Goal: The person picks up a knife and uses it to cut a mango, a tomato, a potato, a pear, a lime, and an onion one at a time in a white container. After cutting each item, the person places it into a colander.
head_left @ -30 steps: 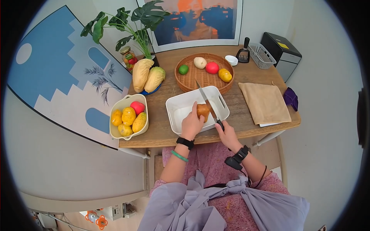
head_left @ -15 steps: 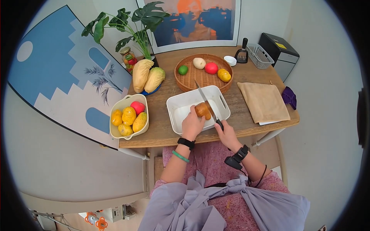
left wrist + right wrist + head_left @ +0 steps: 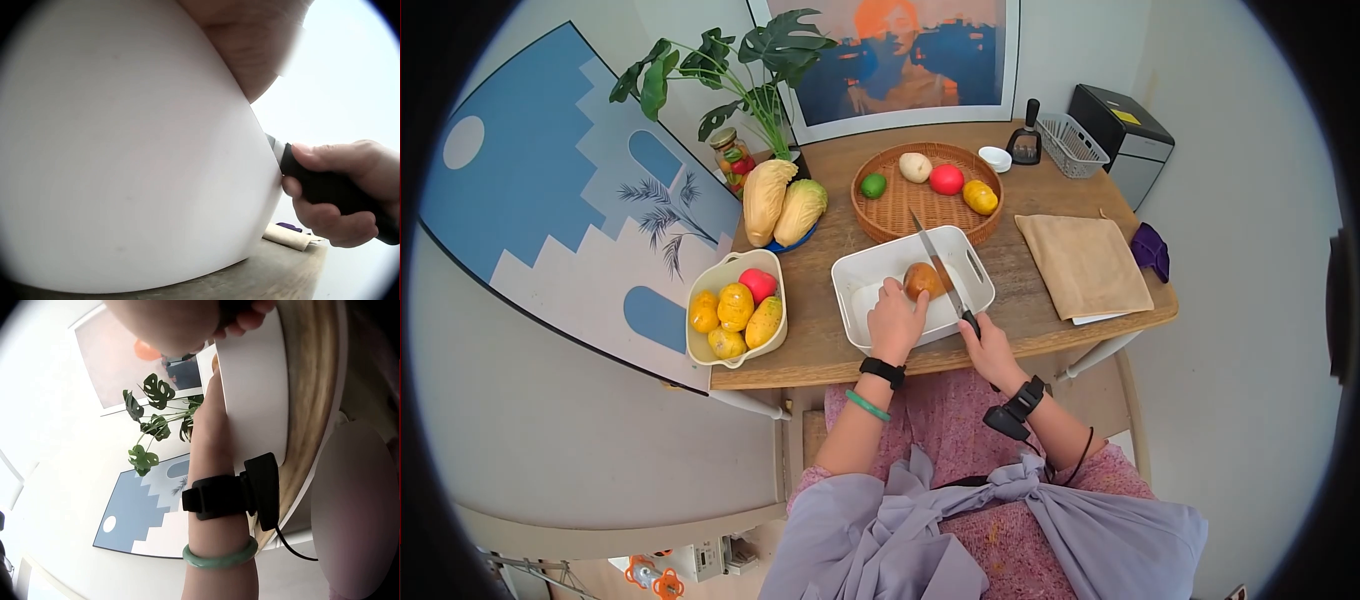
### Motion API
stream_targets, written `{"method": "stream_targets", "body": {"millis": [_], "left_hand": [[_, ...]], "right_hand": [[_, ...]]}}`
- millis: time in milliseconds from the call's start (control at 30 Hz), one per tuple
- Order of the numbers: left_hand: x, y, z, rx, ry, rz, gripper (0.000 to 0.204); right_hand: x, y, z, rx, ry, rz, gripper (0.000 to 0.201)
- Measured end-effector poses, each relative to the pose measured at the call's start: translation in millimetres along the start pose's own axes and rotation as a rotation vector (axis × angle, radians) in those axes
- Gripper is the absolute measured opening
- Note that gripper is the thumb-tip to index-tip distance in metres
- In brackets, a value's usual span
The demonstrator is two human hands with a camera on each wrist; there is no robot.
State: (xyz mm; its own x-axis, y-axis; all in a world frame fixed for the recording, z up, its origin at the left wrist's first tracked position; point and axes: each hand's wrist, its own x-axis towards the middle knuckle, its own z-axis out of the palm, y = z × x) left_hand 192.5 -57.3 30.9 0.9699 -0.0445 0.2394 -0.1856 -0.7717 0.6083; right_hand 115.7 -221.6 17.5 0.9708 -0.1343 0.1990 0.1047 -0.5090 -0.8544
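A brown, rounded item (image 3: pixel 922 281) lies in the white rectangular tub (image 3: pixel 852 322) at the table's front. The left hand (image 3: pixel 895 322) reaches over the tub's near wall and holds the item from its left side, thumb at the near side. The right hand (image 3: pixel 988 352) grips the black handle of a knife (image 3: pixel 940 268), whose blade slants up and left just right of the item; whether it touches the item cannot be told. In the left wrist view the right hand (image 3: pixel 344 194) has its fingers wrapped round the handle, and the tub's wall (image 3: pixel 131 150) hides the item.
A wicker tray (image 3: pixel 887 214) with several fruits or vegetables stands behind the tub. To the left are a cream basket (image 3: pixel 776 338) of yellow and red produce and two cabbages (image 3: pixel 769 205). A folded tan cloth (image 3: pixel 1084 265) lies right, with a grey basket (image 3: pixel 1072 146) behind.
The brown item has turned under the left hand, whose fingers have shifted slightly down and left on it. The knife keeps nearly the same place in the right hand.
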Motion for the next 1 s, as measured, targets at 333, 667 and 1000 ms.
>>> {"method": "stream_targets", "body": {"millis": [333, 667, 1000], "left_hand": [[0.9, -2.2, 1.3, -0.007, -0.005, 0.142, 0.052], [0.7, 3.2, -6.8, -0.05, -0.068, 0.09, 0.058], [-0.6, -0.7, 1.2, 0.064, -0.017, 0.251, 0.063]], "right_hand": [[1.0, 3.2, 1.6, -0.008, -0.039, 0.016, 0.036], [0.6, -1.2, 2.8, 0.053, 0.005, 0.021, 0.035], [-1.0, 1.6, 3.8, 0.048, 0.005, 0.018, 0.034]]}}
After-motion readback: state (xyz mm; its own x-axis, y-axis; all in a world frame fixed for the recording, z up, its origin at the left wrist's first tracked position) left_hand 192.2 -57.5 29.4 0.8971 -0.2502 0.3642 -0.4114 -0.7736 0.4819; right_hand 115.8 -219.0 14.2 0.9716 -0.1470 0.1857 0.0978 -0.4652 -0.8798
